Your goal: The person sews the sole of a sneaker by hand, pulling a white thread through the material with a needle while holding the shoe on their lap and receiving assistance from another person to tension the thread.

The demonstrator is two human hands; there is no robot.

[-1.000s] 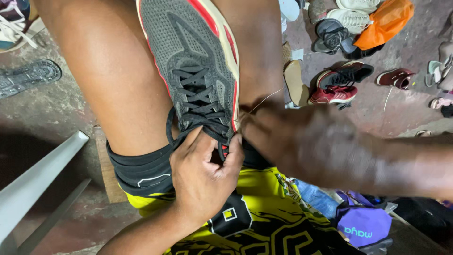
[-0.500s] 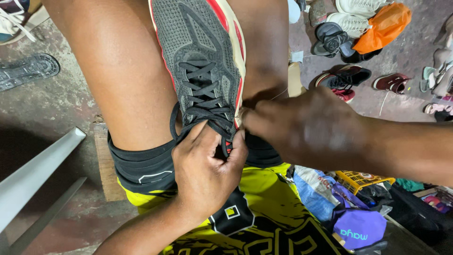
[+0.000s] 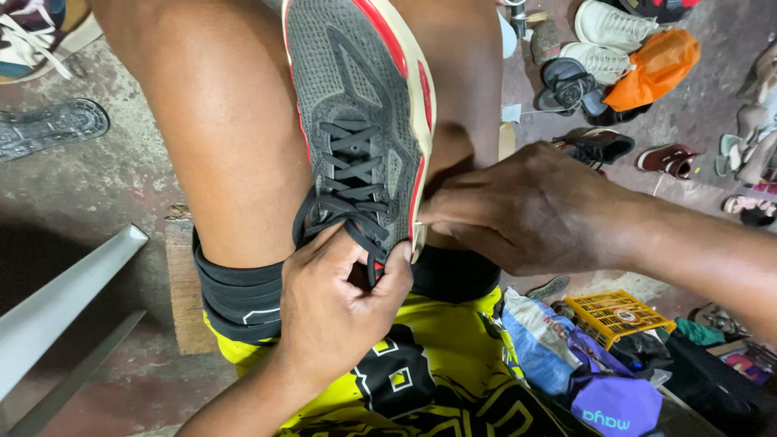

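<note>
Both hands grip our shoe (image 3: 356, 129) at frame centre between the knees: left hand (image 3: 344, 311) clamped on its heel opening, right hand (image 3: 518, 210) pinching the sole edge, which we judge only partly worked, laces untied.

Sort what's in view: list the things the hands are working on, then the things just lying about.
In hand:
- grey mesh sneaker with black laces and red-cream sole, gripped at its heel end by the left hand
- right hand pressed at its sole edge

Lying about:
- orange plastic bag
- yellow plastic crate
- white sneakers
- purple cap
</note>
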